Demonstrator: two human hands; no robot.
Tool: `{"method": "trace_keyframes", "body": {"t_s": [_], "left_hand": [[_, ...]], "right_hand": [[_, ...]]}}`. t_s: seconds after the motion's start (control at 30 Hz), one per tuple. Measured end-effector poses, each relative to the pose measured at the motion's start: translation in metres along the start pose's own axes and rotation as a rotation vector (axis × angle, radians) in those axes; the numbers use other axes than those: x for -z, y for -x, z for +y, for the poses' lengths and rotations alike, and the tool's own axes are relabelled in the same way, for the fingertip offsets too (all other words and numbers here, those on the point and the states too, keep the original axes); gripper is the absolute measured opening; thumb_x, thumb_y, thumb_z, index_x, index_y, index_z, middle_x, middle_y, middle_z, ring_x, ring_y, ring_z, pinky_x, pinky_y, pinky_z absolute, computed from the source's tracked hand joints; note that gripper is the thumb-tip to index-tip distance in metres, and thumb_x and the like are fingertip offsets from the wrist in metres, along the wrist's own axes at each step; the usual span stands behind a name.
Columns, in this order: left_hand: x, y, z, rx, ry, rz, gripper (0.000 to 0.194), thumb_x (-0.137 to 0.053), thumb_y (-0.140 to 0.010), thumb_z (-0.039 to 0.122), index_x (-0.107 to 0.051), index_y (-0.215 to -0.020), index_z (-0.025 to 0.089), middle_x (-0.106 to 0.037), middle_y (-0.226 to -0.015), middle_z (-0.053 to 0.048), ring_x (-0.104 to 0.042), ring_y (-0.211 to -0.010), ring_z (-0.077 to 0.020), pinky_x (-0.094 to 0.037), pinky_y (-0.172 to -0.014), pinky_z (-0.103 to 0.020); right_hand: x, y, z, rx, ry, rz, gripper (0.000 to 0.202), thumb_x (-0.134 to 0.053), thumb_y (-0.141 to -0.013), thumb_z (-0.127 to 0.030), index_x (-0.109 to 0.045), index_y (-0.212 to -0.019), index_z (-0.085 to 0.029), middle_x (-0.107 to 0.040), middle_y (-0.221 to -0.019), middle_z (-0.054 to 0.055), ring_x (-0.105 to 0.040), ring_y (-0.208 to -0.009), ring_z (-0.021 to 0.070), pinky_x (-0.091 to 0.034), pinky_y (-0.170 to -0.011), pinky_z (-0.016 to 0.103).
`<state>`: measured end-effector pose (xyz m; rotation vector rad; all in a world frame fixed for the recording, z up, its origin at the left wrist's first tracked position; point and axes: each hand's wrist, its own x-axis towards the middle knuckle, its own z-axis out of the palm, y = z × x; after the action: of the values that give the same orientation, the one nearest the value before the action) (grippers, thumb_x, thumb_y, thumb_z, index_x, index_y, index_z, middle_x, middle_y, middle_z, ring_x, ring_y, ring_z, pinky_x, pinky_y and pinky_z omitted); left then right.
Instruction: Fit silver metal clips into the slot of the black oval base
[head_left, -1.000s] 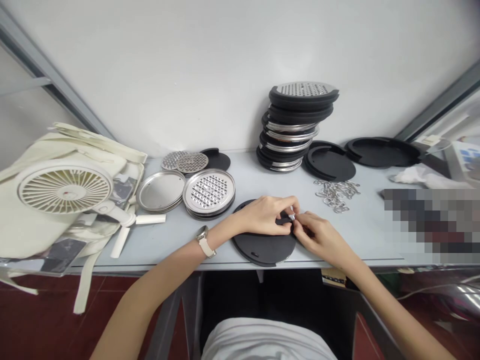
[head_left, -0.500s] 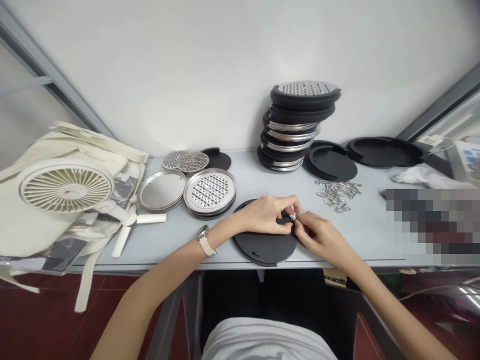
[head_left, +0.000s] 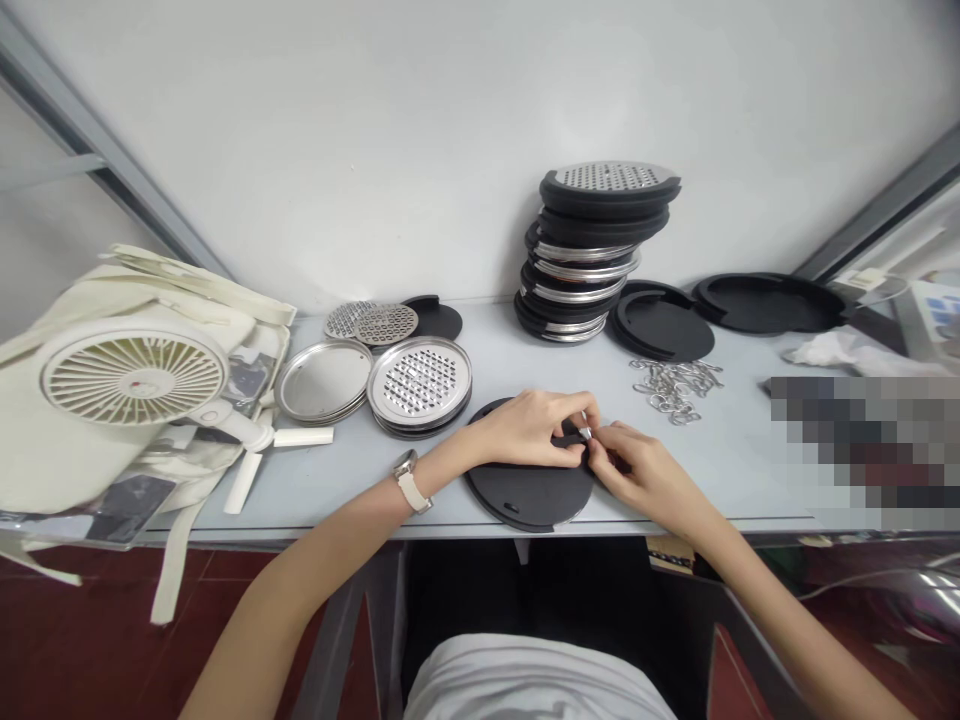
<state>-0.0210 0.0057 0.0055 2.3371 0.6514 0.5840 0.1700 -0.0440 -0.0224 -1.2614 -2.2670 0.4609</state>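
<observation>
A black round plate lies at the table's front edge, partly hidden under my hands. My left hand rests over it, thumb and curled fingers closed on a black part at its right side; whether this part belongs to the plate I cannot tell. My right hand pinches a small shiny metal piece at that same spot, and the fingertips of both hands nearly meet. Most of the metal piece is covered by fingers. Behind my right hand lies a heap of small wire clips.
A tall leaning stack of black holders and metal grater discs stands against the wall. Grater discs and plain metal discs lie left. Black rings are back right. A white fan lies on a cream bag.
</observation>
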Motion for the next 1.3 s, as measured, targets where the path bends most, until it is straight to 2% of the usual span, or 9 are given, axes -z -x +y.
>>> {"method": "trace_keyframes", "body": {"t_s": [0.47, 0.67, 0.83, 1.07, 1.3], "left_hand": [[0.000, 0.000, -0.001, -0.032, -0.001, -0.006, 0.028, -0.061, -0.074, 0.017, -0.054, -0.101, 0.019, -0.064, -0.096, -0.001, -0.059, -0.072, -0.0094, -0.046, -0.067, -0.020], [0.001, -0.001, -0.003, 0.015, -0.036, 0.015, 0.026, -0.060, -0.074, 0.016, -0.055, -0.100, 0.020, -0.064, -0.093, 0.000, -0.060, -0.077, -0.0105, -0.046, -0.071, -0.021], [0.002, 0.000, -0.002, 0.015, -0.017, 0.050, 0.027, -0.059, -0.074, 0.015, -0.054, -0.100, 0.020, -0.064, -0.095, 0.001, -0.059, -0.074, -0.0096, -0.047, -0.068, -0.020], [0.001, -0.002, 0.004, -0.040, 0.009, 0.047, 0.029, -0.059, -0.072, 0.015, -0.053, -0.100, 0.019, -0.060, -0.101, -0.002, -0.057, -0.072, -0.0098, -0.049, -0.066, -0.020], [-0.002, -0.002, 0.004, -0.054, -0.013, 0.048, 0.028, -0.059, -0.074, 0.016, -0.052, -0.100, 0.018, -0.061, -0.103, -0.003, -0.060, -0.081, -0.0127, -0.048, -0.068, -0.021]], "right_hand": [[0.001, 0.000, 0.007, -0.067, -0.124, -0.047, 0.029, -0.040, -0.092, -0.028, -0.048, -0.065, -0.020, -0.050, -0.060, 0.000, -0.047, -0.053, 0.0130, -0.038, -0.052, 0.025], [0.002, 0.001, 0.011, -0.082, -0.176, -0.056, 0.033, -0.036, -0.094, -0.030, -0.043, -0.063, -0.020, -0.049, -0.060, -0.001, -0.047, -0.055, 0.0130, -0.038, -0.054, 0.025], [0.001, 0.000, 0.010, -0.097, -0.164, -0.041, 0.034, -0.035, -0.096, -0.032, -0.042, -0.065, -0.020, -0.047, -0.060, -0.002, -0.046, -0.055, 0.0126, -0.037, -0.053, 0.025], [0.000, 0.000, 0.007, -0.076, -0.108, -0.027, 0.029, -0.037, -0.096, -0.030, -0.054, -0.074, -0.019, -0.056, -0.064, 0.002, -0.051, -0.055, 0.0142, -0.039, -0.053, 0.026], [0.002, -0.001, 0.004, -0.077, -0.071, -0.035, 0.027, -0.041, -0.091, -0.026, -0.050, -0.066, -0.019, -0.052, -0.060, 0.000, -0.049, -0.053, 0.0131, -0.038, -0.052, 0.025]]}}
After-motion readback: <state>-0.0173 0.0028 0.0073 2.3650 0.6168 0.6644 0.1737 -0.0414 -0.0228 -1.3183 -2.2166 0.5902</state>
